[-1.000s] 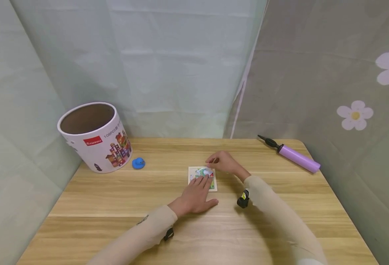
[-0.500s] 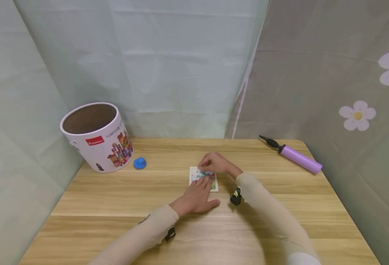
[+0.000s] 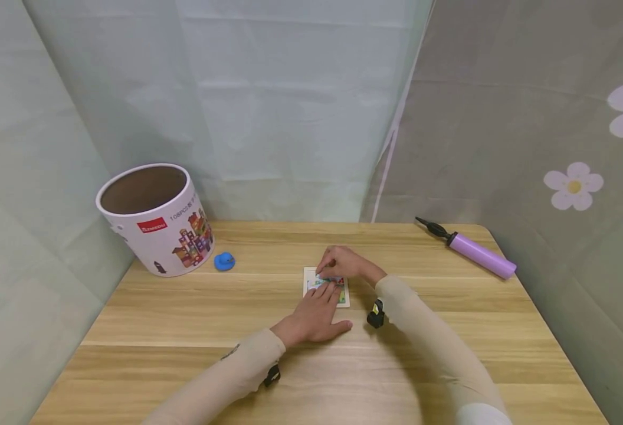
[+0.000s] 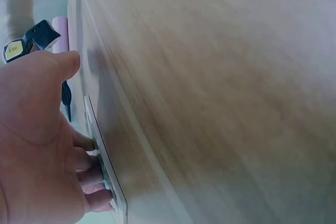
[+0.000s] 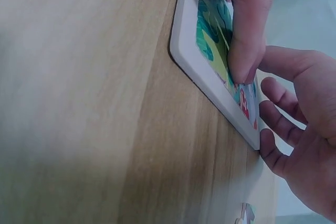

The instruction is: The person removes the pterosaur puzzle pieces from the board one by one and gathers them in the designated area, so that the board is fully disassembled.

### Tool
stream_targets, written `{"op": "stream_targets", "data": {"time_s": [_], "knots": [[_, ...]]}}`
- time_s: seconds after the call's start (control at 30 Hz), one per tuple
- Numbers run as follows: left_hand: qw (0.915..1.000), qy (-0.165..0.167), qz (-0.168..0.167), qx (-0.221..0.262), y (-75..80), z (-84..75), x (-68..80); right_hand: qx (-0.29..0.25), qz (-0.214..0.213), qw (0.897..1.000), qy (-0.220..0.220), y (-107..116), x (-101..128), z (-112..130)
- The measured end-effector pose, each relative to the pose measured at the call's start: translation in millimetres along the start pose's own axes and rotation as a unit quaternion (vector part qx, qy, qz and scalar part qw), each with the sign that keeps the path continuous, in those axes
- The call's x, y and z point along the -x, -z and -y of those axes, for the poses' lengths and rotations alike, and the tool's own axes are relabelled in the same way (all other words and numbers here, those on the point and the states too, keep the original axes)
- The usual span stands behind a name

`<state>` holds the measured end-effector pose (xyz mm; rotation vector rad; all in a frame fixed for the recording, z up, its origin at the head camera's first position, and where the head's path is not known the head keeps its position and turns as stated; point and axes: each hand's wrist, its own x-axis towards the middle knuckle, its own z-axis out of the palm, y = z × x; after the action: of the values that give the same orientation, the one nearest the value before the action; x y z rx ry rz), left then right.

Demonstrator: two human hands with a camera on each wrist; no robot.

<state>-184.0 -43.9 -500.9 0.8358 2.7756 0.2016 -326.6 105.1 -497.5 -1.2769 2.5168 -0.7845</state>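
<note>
1. Since a second ago the right hand (image 3: pixel 346 264) has slid in from the puzzle's far right corner to sit over its upper half; the left hand (image 3: pixel 315 314) has not shifted.
2. The small white-framed picture puzzle board (image 3: pixel 326 286) lies flat near the middle of the light wooden table (image 3: pixel 184 330), between the two hands.
3. The right hand's grip is narrow: its fingers (image 5: pixel 247 51) curl down and a fingertip presses on the coloured surface of the board (image 5: pixel 210 35). Whether a loose piece sits under it, I cannot tell.
4. The left hand lies flat, fingers (image 5: pixel 275 114) straight, their tips on the board's near edge, holding nothing.
5. To do this well, I would say the left hand must steady the frame while the right presses straight down, not sideways, or the thin board may skate on the smooth wood.
6. At the back left of the table stands an open white cardboard tub printed with coloured buildings (image 3: pixel 154 219), a small blue toy duck (image 3: pixel 224 261) just beside it.
7. A lilac hand pump with a black nozzle (image 3: pixel 471 248) lies at the far right, before pale curtains, one with white flowers.
</note>
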Motion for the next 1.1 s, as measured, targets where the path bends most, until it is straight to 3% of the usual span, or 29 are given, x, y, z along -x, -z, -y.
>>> {"op": "stream_targets", "data": {"time_s": [0.77, 1.1], "knots": [[0.9998, -0.016, -0.008, 0.002, 4.8, 0.5, 1.3, 0.005, 0.008, 1.000, -0.029, 2.4, 0.0, 9.6], [0.9999, -0.012, -0.006, 0.007, 3.4, 2.2, 0.0, -0.024, 0.004, 0.998, -0.057, 1.2, -0.6, 6.7]]}}
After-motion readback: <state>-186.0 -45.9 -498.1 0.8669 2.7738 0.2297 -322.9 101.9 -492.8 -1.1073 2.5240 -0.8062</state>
